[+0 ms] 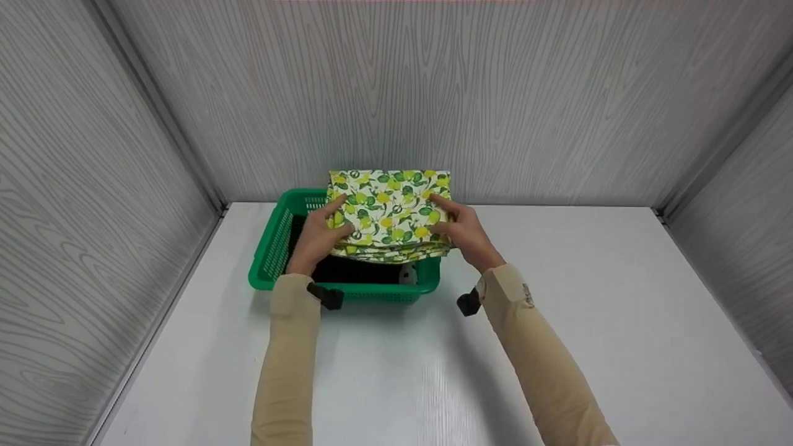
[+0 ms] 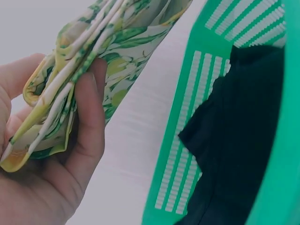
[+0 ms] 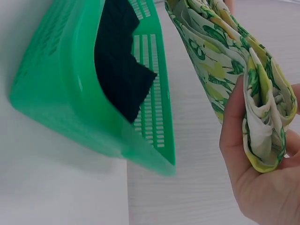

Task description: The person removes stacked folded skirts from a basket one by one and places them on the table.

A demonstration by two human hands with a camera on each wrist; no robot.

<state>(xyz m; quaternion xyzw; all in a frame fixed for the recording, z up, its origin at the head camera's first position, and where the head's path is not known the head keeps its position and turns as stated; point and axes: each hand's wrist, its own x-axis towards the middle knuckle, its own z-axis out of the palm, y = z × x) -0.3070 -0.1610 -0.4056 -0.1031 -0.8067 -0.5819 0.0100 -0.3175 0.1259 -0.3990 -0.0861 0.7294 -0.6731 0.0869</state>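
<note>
White tabletop [image 1: 588,297] backed by a grey wood-grain panel [image 1: 396,93]. Left hand [image 1: 315,236] and right hand [image 1: 466,231] grip opposite sides of a folded fruit-print cloth [image 1: 390,210], thumbs and fingers closed around its layered edges. From the head view, the raised cloth partly covers a green basket [image 1: 372,289], in which black fabric [image 2: 239,126] lies.

The head view looks down; nearer wrist views (from opposite sides) share the cloth [image 1: 390,214].
</note>
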